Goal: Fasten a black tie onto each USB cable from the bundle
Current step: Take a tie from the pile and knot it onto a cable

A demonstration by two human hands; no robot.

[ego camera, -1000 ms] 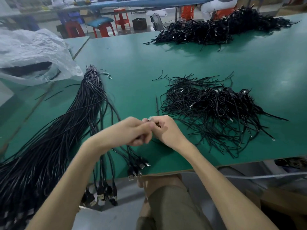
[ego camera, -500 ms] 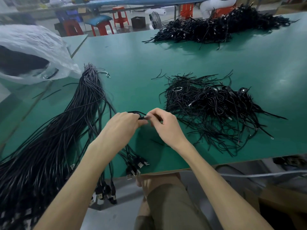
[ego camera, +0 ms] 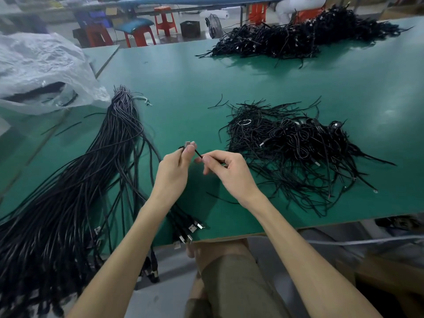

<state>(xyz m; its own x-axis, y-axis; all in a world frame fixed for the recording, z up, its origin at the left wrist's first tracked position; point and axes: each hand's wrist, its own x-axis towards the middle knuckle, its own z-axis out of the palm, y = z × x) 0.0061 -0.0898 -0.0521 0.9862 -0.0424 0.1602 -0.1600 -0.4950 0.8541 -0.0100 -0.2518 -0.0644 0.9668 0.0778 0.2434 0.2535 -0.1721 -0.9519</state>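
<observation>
A long bundle of black USB cables (ego camera: 91, 171) lies on the left of the green table (ego camera: 183, 88), its plugs hanging over the front edge. My left hand (ego camera: 174, 171) grips one cable just below its silver USB plug (ego camera: 188, 143), held above the table. My right hand (ego camera: 227, 171) pinches a thin black tie (ego camera: 198, 154) that runs up to the cable in my left fingers. A heap of tied cables and loose black ties (ego camera: 298, 148) lies just right of my hands.
A second, larger heap of black cables (ego camera: 286, 37) sits at the table's far edge. A crumpled clear plastic bag (ego camera: 43, 70) lies at far left. Several loose USB plugs (ego camera: 188, 232) rest at the front edge. Red stools stand beyond the table.
My hands have risen and moved apart a little. The cable's USB plug now sticks up above my left fingers, and the tie is stretched between both hands.
</observation>
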